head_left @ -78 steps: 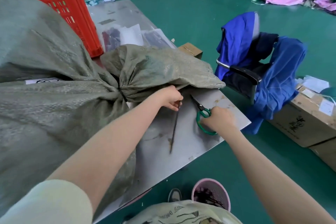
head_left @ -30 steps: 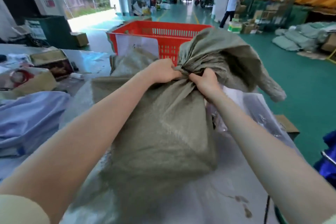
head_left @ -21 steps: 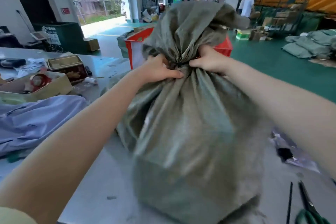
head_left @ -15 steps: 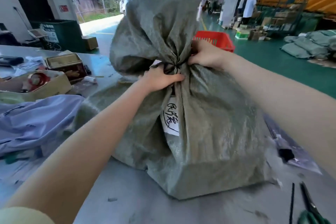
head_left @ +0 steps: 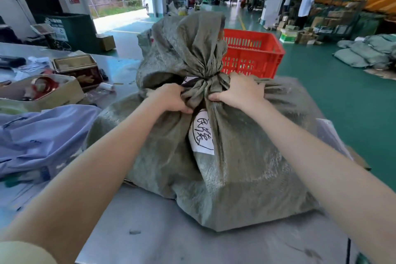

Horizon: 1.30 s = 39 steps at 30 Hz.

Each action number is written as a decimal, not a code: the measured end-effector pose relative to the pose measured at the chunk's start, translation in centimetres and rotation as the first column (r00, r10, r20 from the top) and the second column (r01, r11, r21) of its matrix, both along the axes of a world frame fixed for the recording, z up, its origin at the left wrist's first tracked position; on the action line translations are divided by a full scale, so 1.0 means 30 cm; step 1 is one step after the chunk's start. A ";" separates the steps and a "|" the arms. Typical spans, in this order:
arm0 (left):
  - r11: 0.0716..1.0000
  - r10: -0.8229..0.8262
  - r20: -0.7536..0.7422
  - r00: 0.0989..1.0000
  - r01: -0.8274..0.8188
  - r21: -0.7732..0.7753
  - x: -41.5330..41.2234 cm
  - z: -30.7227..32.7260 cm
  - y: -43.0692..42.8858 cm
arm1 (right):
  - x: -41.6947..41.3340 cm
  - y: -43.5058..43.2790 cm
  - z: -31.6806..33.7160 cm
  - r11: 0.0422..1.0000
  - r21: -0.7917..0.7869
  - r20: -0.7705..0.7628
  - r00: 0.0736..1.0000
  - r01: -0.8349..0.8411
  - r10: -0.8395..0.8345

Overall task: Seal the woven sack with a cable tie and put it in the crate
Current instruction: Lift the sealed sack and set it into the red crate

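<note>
OK, we had the woven sack standing upright on the metal table, base flat, neck cinched w/ a dark cable tie, so sealing looked done to us. Our left hand was clenched on gathered fabric just below the tie on the left; our right hand gripped the same bunched neck on the right. Both were closed on cloth, thumbs tucked under the folds. We judged this grip made sense b/c the neck is the only firm handle on a soft full bag; grabbing either side of the tie keeps the load balanced and stops the top flopping.

The loose top above the tie stood up and partly hid the red crate, which sat right behind the sack, near the table's far edge. The crate's inside wasn't visible, so we couldn't tell if it held anything. A white paper label w/ handwritten marks faced us below the neck, prob. kept outward so it reads.

A box of odds and ends and blue cloth lay off to the left, clear of the sack. A person in a white top stood far off by stacked cartons.

Next step IMO: lift by the neck and swing fwd into the crate. The risk is the bag's bulk catching the crate rim.
</note>
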<state>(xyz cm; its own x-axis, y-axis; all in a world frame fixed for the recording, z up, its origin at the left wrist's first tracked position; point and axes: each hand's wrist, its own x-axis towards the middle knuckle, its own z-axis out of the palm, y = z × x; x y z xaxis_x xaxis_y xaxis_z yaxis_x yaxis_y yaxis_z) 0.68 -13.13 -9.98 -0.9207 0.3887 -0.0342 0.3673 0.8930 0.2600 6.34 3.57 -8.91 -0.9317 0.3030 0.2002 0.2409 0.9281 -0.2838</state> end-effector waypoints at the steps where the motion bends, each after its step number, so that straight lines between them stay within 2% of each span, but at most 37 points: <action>1: 0.996 0.028 -0.101 0.994 -0.019 0.089 0.007 -0.012 0.004 | 0.006 -0.017 -0.011 0.999 0.033 -0.060 0.998 0.036 -0.034; 2: 0.982 0.059 -0.158 0.986 -0.029 0.186 0.015 -0.018 0.010 | 0.019 -0.032 -0.016 0.996 0.062 -0.115 0.992 0.060 -0.053; 5: 0.903 0.112 -0.185 0.976 -0.023 0.429 0.033 0.009 0.029 | 0.034 -0.051 -0.015 0.994 0.074 -0.237 0.969 0.086 -0.067; 12: 0.763 0.152 -0.280 0.948 0.068 0.643 0.020 0.213 0.062 | 0.015 -0.046 0.201 0.991 0.069 -0.427 0.901 0.116 -0.075; 18: 0.734 0.160 -0.426 0.891 0.182 0.655 -0.037 0.519 0.101 | -0.038 -0.029 0.524 0.982 0.103 -0.512 0.855 0.158 -0.084; 23: 0.688 0.204 -0.495 0.845 0.237 0.686 -0.076 0.675 0.136 | -0.075 -0.013 0.689 0.975 0.126 -0.576 0.814 0.183 -0.078; 30: 0.666 0.237 -0.560 0.794 0.287 0.688 -0.145 0.870 0.167 | -0.146 0.012 0.859 0.964 0.130 -0.667 0.740 0.231 -0.087; 39: 0.568 0.267 -0.642 0.719 0.421 0.707 -0.304 1.019 0.242 | -0.271 0.094 0.996 0.962 0.124 -0.794 0.606 0.242 -0.050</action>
